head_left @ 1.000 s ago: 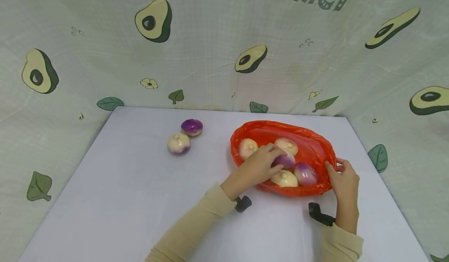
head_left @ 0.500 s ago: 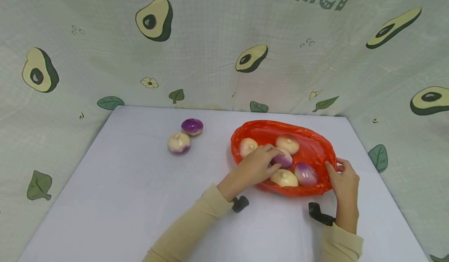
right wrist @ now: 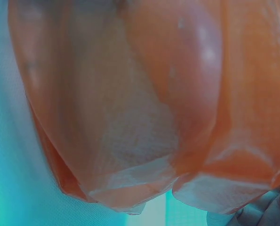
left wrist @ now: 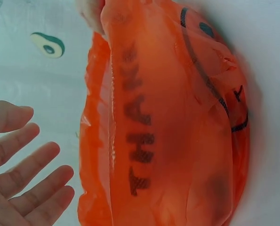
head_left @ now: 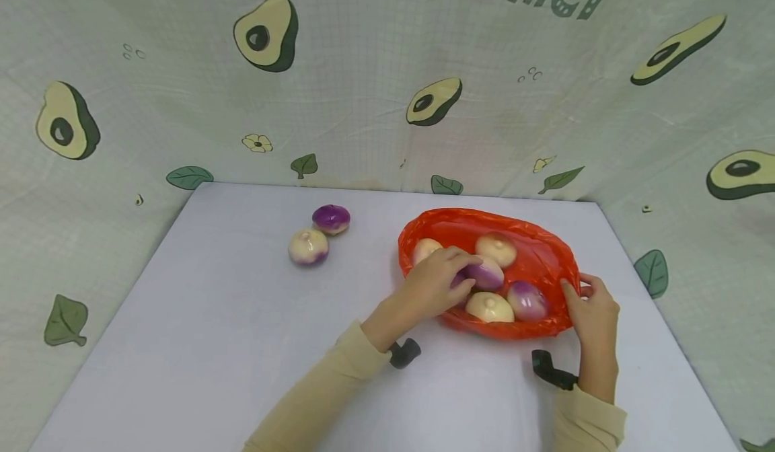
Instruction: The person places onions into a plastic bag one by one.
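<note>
An orange-red plastic bag (head_left: 547, 250) lies with its mouth spread wide at the table's right; printed letters show on its side in the left wrist view. Inside sit several purple-and-cream turnips, among them a purple turnip (head_left: 528, 300) and a cream turnip (head_left: 490, 307). Over the bag's near left part is my left hand (head_left: 426, 284), hiding part of the turnips below. Its fingers (left wrist: 41, 165) are spread and hold nothing in the left wrist view. My right hand (head_left: 593, 311) pinches the bag's right rim, thumb on the inside.
Two more turnips lie on the white table (head_left: 212, 317) at the back left: a cream one (head_left: 309, 247) and a purple one (head_left: 331, 219). Behind the table hangs a cloth (head_left: 351, 68) printed with avocados. Dark camera mounts sit at both wrists.
My left hand has drawn back to the left, off a purple-and-cream turnip in the bag, uncovering more of it. My right hand stays at the rim.
</note>
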